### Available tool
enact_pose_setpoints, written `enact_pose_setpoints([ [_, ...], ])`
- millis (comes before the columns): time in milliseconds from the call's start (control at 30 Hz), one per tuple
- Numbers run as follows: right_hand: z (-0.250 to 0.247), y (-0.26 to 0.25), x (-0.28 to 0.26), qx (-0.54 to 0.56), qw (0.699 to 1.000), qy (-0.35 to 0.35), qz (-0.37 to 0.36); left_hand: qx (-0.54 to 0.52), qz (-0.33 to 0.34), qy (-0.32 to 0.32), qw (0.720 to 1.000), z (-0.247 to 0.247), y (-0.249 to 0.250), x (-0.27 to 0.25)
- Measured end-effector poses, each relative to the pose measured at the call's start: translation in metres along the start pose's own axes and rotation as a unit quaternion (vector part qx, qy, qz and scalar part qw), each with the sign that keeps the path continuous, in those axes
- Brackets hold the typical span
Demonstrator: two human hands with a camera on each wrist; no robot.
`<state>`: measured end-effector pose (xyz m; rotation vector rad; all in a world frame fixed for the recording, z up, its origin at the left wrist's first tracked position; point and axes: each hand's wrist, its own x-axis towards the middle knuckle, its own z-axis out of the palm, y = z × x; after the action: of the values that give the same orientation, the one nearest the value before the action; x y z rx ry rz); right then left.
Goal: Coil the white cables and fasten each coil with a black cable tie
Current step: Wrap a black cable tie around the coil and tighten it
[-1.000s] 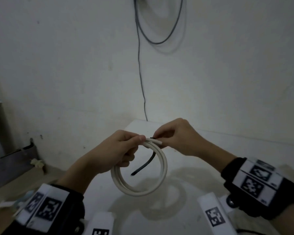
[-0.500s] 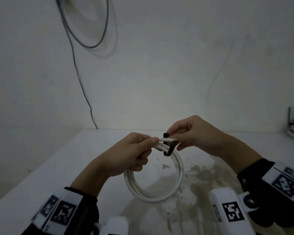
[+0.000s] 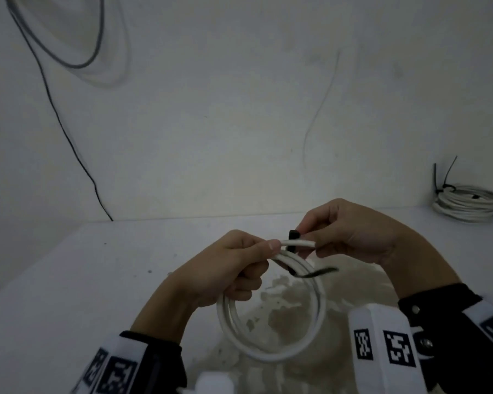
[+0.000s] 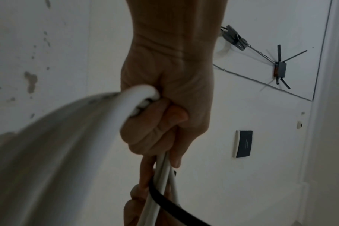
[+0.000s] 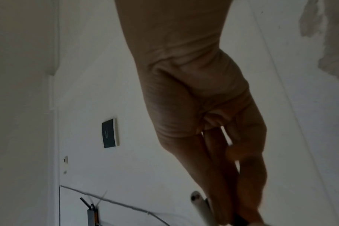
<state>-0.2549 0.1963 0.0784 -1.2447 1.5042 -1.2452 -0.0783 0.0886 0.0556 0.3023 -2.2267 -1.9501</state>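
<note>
From the head view, the left hand [image 3: 228,268] clutches the white cable coil [image 3: 271,314] at its top, held above the table [image 3: 69,280]; the right hand [image 3: 350,237] pinches the black cable tie [image 3: 293,235] just beside it, tail [image 3: 316,273] trailing rightward across the strands. At the left wrist, fingers [image 4: 151,130] wrap the coil; the tie [image 4: 170,204] runs below. At the right wrist, the fingers [image 5: 248,175] are closed, the tie barely visible.
</note>
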Motion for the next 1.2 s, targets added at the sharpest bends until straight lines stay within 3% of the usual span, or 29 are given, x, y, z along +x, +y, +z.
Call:
enact_pose_setpoints([
  [200,-0.003,0.01,0.003,-0.052,0.999,0.015,0.004,0.021,-0.012,0.006,1.0,0.007,-0.01,0.015],
  [433,0.01,0.004,0.003,-0.105,0.989,0.068,-0.073,0.023,0.023,0.106,0.994,-0.001,-0.011,0.019],
  [600,0.029,0.006,0.01,-0.143,0.959,0.165,-0.182,0.005,0.061,0.162,0.985,-0.006,-0.007,0.014],
  [1000,0.042,0.013,0.015,-0.267,0.904,0.238,-0.236,0.014,0.087,0.181,0.98,-0.008,-0.006,0.011],
  [1200,0.045,0.019,0.022,-0.203,0.923,0.239,-0.224,0.021,0.095,0.188,0.977,-0.009,-0.006,0.011],
])
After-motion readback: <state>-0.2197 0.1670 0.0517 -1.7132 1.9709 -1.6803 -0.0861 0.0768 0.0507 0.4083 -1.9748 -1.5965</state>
